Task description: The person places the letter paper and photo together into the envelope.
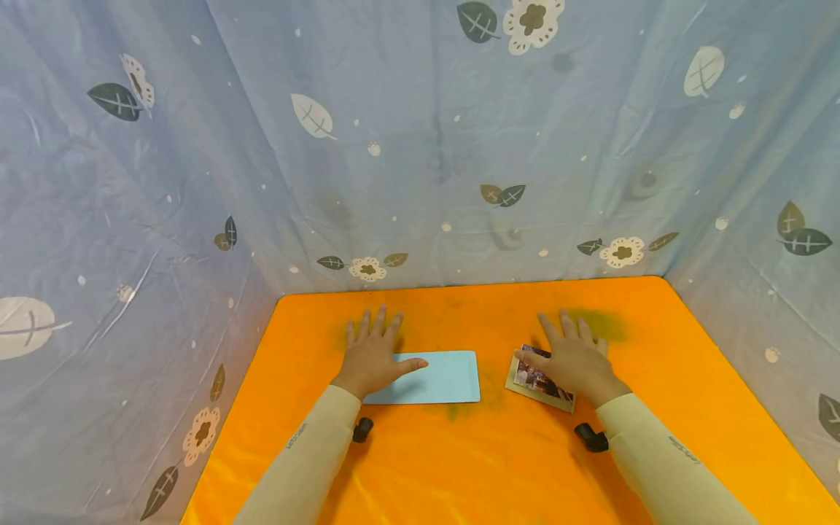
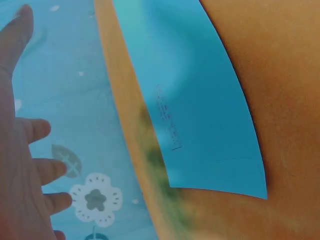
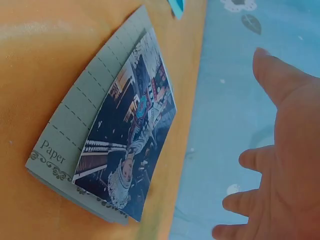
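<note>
At the centre of the head view the left hand [image 1: 372, 355] hides the blue envelope's [image 1: 434, 378] near-left corner, and at right the right hand [image 1: 576, 360] covers part of the photo card [image 1: 533, 379]. Small print on the envelope in the left wrist view is unreadable.

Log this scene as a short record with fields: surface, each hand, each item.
surface: orange table, leaf-print blue cloth hung around it
left hand: flat, fingers spread, on the left end of the light blue rectangular envelope
right hand: flat, over the grey-green paper pad with a photo on top
envelope: flat on the table
pad: flat, right of the envelope, apart from it
</note>
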Action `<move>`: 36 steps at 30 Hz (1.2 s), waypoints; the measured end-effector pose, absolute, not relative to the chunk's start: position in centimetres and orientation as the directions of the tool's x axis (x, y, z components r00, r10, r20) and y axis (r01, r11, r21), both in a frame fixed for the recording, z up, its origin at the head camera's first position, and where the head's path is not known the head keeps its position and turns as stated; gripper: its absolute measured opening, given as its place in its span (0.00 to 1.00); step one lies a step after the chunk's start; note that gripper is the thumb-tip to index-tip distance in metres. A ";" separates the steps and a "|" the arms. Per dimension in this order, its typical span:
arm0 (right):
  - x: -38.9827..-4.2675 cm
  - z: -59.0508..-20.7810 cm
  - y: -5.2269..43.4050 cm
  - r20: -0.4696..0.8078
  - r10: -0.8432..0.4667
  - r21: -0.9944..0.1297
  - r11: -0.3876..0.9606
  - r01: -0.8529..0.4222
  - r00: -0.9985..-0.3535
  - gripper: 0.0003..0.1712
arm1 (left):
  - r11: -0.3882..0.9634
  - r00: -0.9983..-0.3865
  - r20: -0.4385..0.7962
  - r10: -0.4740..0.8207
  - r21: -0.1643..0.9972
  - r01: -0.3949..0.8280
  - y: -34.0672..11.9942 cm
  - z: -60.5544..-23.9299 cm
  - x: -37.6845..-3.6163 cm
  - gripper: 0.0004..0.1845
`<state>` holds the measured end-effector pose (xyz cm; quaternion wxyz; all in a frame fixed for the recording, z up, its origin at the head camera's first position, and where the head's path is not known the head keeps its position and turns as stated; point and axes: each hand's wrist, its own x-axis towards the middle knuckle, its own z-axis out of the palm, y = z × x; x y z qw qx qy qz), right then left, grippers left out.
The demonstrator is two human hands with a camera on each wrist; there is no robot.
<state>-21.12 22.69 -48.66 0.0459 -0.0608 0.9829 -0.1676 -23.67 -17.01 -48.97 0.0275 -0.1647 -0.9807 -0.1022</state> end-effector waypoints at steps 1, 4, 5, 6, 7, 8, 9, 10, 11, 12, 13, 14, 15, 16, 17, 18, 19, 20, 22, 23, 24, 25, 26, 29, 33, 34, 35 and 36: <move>-21.1 -48.7 22.8 -0.076 -0.135 -0.346 0.933 -0.100 -0.988 0.65 | 0.923 -0.943 0.088 0.320 0.195 0.331 -17.0 -49.0 -23.7 0.61; -21.1 -48.6 23.1 -0.089 -0.133 -0.386 0.918 -0.089 -0.987 0.64 | 0.921 -0.941 0.091 0.326 0.195 0.338 -17.1 -49.2 -23.8 0.61; -21.1 -48.6 23.3 -0.094 -0.132 -0.401 0.912 -0.084 -0.987 0.63 | 0.920 -0.940 0.092 0.329 0.195 0.341 -17.2 -49.3 -23.8 0.61; -21.1 -48.5 23.4 -0.099 -0.130 -0.412 0.908 -0.078 -0.987 0.63 | 0.919 -0.939 0.091 0.332 0.195 0.343 -17.2 -49.4 -23.8 0.61; -21.1 -48.5 23.5 -0.102 -0.128 -0.421 0.904 -0.074 -0.987 0.62 | 0.918 -0.938 0.093 0.335 0.194 0.347 -17.2 -49.4 -23.8 0.61; -21.1 -48.5 23.6 -0.102 -0.126 -0.427 0.902 -0.071 -0.987 0.61 | 0.917 -0.937 0.092 0.337 0.192 0.349 -17.2 -49.5 -23.8 0.61; -21.1 -48.5 23.7 -0.105 -0.122 -0.429 0.901 -0.066 -0.987 0.61 | 0.918 -0.936 0.091 0.340 0.186 0.352 -17.3 -49.7 -23.9 0.61; -21.1 -48.5 23.9 -0.106 -0.122 -0.431 0.900 -0.065 -0.987 0.61 | 0.918 -0.936 0.088 0.341 0.183 0.352 -17.3 -49.8 -23.9 0.60; -21.1 -48.5 24.0 -0.106 -0.120 -0.434 0.899 -0.062 -0.987 0.61 | 0.917 -0.935 0.087 0.343 0.185 0.353 -17.3 -49.9 -23.9 0.59; -21.0 -48.5 24.1 -0.105 -0.119 -0.439 0.897 -0.062 -0.987 0.61 | 0.916 -0.935 0.087 0.345 0.187 0.355 -17.3 -50.0 -23.9 0.59; -21.0 -48.5 24.3 -0.104 -0.120 -0.445 0.893 -0.062 -0.987 0.61 | 0.913 -0.933 0.089 0.350 0.191 0.361 -17.4 -50.1 -24.0 0.59; -20.9 -48.5 24.5 -0.103 -0.120 -0.455 0.888 -0.060 -0.987 0.61 | 0.909 -0.930 0.091 0.357 0.195 0.368 -17.4 -50.3 -24.0 0.58; -20.9 -48.5 24.7 -0.105 -0.121 -0.471 0.880 -0.058 -0.987 0.61 | 0.903 -0.926 0.095 0.366 0.203 0.378 -17.5 -50.5 -24.0 0.58; -20.9 -48.5 24.9 -0.105 -0.124 -0.486 0.872 -0.058 -0.987 0.61 | 0.894 -0.921 0.102 0.377 0.218 0.391 -17.5 -50.6 -24.0 0.57; -20.9 -48.5 25.1 -0.110 -0.129 -0.504 0.862 -0.057 -0.986 0.61 | 0.885 -0.916 0.104 0.388 0.236 0.401 -17.6 -50.8 -24.1 0.57; -20.9 -48.5 25.3 -0.115 -0.134 -0.524 0.850 -0.054 -0.984 0.60 | 0.877 -0.911 0.102 0.400 0.248 0.412 -17.7 -51.1 -24.2 0.57; -21.0 -48.5 25.4 -0.120 -0.138 -0.544 0.837 -0.051 -0.983 0.60 | 0.867 -0.907 0.100 0.410 0.267 0.421 -17.8 -51.4 -24.3 0.56; -21.0 -48.6 25.6 -0.128 -0.141 -0.565 0.824 -0.045 -0.982 0.59 | 0.859 -0.904 0.095 0.418 0.282 0.427 -17.8 -51.6 -24.3 0.56; -20.9 -48.7 25.9 -0.138 -0.144 -0.597 0.802 -0.034 -0.980 0.59 | 0.839 -0.900 0.081 0.428 0.334 0.429 -18.0 -52.0 -24.3 0.54; -20.8 -48.8 26.0 -0.145 -0.146 -0.612 0.790 -0.027 -0.979 0.59 | 0.834 -0.900 0.069 0.429 0.352 0.425 -18.1 -52.3 -24.4 0.54; -20.7 -48.8 26.2 -0.147 -0.143 -0.624 0.781 -0.021 -0.979 0.58 | 0.827 -0.899 0.063 0.433 0.370 0.424 -18.2 -52.6 -24.4 0.53; -20.6 -48.9 26.3 -0.148 -0.142 -0.636 0.771 -0.016 -0.979 0.59 | 0.819 -0.900 0.054 0.432 0.395 0.417 -18.3 -52.9 -24.4 0.53; -20.5 -48.9 26.5 -0.149 -0.139 -0.646 0.763 -0.010 -0.979 0.59 | 0.811 -0.901 0.043 0.431 0.420 0.408 -18.3 -53.1 -24.3 0.53; -20.3 -49.1 27.2 -0.166 -0.126 -0.672 0.740 0.019 -0.978 0.58 | 0.782 -0.904 0.013 0.428 0.496 0.377 -18.3 -53.7 -24.3 0.55; -20.0 -49.4 28.0 -0.205 -0.090 -0.701 0.708 0.082 -0.975 0.54 | 0.730 -0.900 -0.001 0.436 0.585 0.353 -18.1 -54.1 -24.0 0.57; -19.9 -49.4 28.2 -0.217 -0.082 -0.713 0.694 0.101 -0.973 0.52 | 0.722 -0.897 0.002 0.442 0.593 0.357 -18.0 -54.2 -23.9 0.56; -19.9 -49.5 28.4 -0.228 -0.075 -0.727 0.676 0.119 -0.971 0.51 | 0.717 -0.895 0.006 0.446 0.595 0.362 -18.0 -54.2 -23.9 0.56; -19.8 -49.5 28.5 -0.239 -0.066 -0.742 0.656 0.139 -0.969 0.51 | 0.716 -0.893 0.009 0.450 0.594 0.367 -17.9 -54.3 -23.8 0.56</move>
